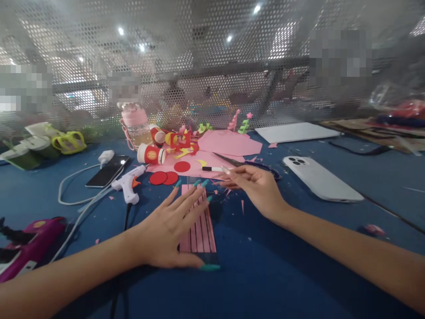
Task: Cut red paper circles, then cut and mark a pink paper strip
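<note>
My left hand (pixel 172 221) lies flat with fingers spread over a pink paper sheet (pixel 202 235) marked with several dark lengthwise lines. The hand covers much of the sheet's left side. To the right, my right hand (pixel 254 188) pinches a white marker (pixel 215 169) with a black end pointing left. Just behind that hand lie scissors (pixel 227 159), their blades toward the left and their blue handles partly hidden by it. Beyond the lined sheet are red paper circles (pixel 158 178) and larger pink paper (pixel 229 144).
A glue gun (pixel 128 184) and a black phone (pixel 108 171) with a charging cable are on the left. A white phone (pixel 320 177) lies right. Paper cups (pixel 151 154), a pink-lidded bottle (pixel 135 124) and white board (pixel 297 132) stand or lie farther back. A purple power strip (pixel 36 243) is near left.
</note>
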A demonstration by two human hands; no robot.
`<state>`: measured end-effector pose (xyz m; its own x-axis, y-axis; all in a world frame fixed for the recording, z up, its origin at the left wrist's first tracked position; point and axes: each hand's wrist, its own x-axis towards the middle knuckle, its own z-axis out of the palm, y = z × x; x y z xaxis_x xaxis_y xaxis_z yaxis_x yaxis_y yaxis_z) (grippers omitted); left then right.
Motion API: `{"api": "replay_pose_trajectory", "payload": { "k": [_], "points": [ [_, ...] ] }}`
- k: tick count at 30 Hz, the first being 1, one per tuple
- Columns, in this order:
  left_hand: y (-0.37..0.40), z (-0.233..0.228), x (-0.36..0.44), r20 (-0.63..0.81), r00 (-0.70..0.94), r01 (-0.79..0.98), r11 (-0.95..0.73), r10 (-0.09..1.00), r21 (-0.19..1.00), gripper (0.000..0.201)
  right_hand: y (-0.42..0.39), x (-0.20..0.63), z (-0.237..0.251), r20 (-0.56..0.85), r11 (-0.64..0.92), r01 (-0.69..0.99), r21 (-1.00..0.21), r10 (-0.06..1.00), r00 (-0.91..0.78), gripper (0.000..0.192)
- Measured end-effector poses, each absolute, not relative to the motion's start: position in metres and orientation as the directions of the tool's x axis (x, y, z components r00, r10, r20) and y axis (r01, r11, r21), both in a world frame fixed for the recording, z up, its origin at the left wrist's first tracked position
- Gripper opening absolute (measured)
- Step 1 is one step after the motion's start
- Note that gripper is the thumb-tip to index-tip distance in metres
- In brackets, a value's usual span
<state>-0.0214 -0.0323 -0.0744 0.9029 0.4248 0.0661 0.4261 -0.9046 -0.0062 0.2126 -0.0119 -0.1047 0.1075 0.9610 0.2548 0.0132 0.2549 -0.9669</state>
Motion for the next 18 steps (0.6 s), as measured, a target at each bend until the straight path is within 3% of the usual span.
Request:
{"api": "replay_pose_trajectory", "payload": {
  "k": [3,6,13,18],
  "points": [
    [-0.026,-0.074,-0.022,-0.088,0.863,0.503,-0.86,0.497,0.085,0.092,-0.014,0.214,-0.104,0.263,0.261,0.033,-0.965,0.96,0.1,0.032],
    [-0.024,-0.073,-0.023,-0.151,0.847,0.525,-0.845,0.509,0.102,0.092,-0.015,0.216,-0.105,0.269,0.262,0.076,-0.962,0.957,0.11,0.033],
    [-0.023,-0.074,-0.023,-0.188,0.829,0.542,-0.84,0.526,0.039,0.088,-0.011,0.218,-0.107,0.255,0.242,0.156,-0.958,0.965,0.068,0.038],
    [-0.02,-0.085,-0.027,-0.102,0.863,0.502,-0.861,0.494,0.083,0.097,-0.01,0.226,-0.107,0.406,0.366,0.455,-0.812,0.914,-0.012,0.033]
  ]
}}
